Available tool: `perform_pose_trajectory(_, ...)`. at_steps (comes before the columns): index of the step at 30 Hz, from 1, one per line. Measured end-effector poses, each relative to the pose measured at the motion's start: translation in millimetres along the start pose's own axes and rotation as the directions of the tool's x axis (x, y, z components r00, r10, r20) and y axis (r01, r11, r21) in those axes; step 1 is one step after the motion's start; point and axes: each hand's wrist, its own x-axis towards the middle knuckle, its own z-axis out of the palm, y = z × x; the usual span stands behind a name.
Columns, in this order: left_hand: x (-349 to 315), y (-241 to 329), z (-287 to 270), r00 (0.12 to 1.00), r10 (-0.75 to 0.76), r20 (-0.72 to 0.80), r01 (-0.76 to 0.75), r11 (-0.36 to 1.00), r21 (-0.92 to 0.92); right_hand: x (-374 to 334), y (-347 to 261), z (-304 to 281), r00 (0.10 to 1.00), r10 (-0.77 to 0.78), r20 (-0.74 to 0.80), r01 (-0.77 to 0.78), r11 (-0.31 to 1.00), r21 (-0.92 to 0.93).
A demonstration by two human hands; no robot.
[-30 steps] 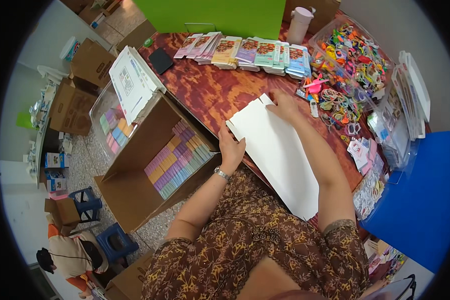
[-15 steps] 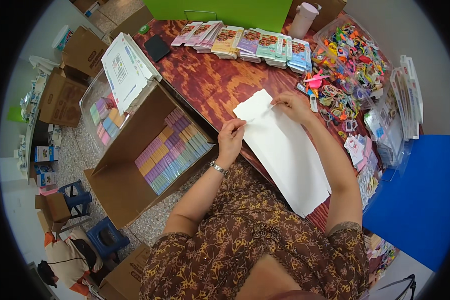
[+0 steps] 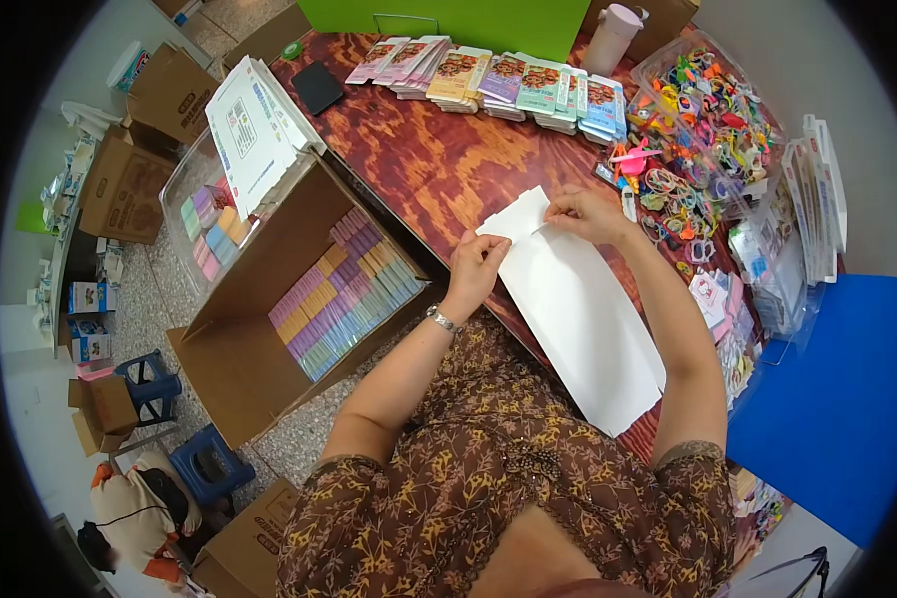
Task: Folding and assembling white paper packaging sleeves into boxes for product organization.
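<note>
A long white cardboard sheet [image 3: 588,324] with notched flaps at its far end lies aslant across the table's near edge, its near end by my lap. My left hand [image 3: 478,267] pinches it at the left edge, close to the far end, thumb and fingertips together. Opposite, my right hand [image 3: 590,215] is closed at the sheet's right edge, the fingertips pinched on a fold. A crease or thin strip runs across the sheet between both hands; I cannot make out which.
Left of me an open brown carton [image 3: 234,384] holds rows of pastel packs [image 3: 347,294]. Stacked printed cards [image 3: 456,78] line the table's far side, near a pink bottle [image 3: 613,38]. Colourful trinkets [image 3: 713,120] fill a clear bin at the right. A person [image 3: 140,508] is at lower left.
My left hand has shifted slightly right and farther over the sheet. My right hand stays at the right edge, and the line between the hands now lies closer to the sheet.
</note>
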Motion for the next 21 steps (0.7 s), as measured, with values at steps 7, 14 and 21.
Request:
perform_pose_trajectory(7, 0, 4, 4, 0.976, 0.211, -0.057, -0.204, 0.973, 0.107, -1, 3, -1, 0.999, -0.045, -0.006, 0.046, 0.998, 0.038)
perform_pose_trajectory(14, 9, 1, 10, 0.999, -0.032, -0.027, 0.02, 0.924, -0.381, 1, 13, 10, 0.992, 0.057, -0.112, 0.003, 0.88, 0.475)
perform_pose_trajectory(21, 15, -2, 12, 0.948, -0.255, 0.19, 0.318, 0.775, -0.546, 2, 23, 18, 0.99, 0.139, 0.022, -0.125, 0.803, 0.583)
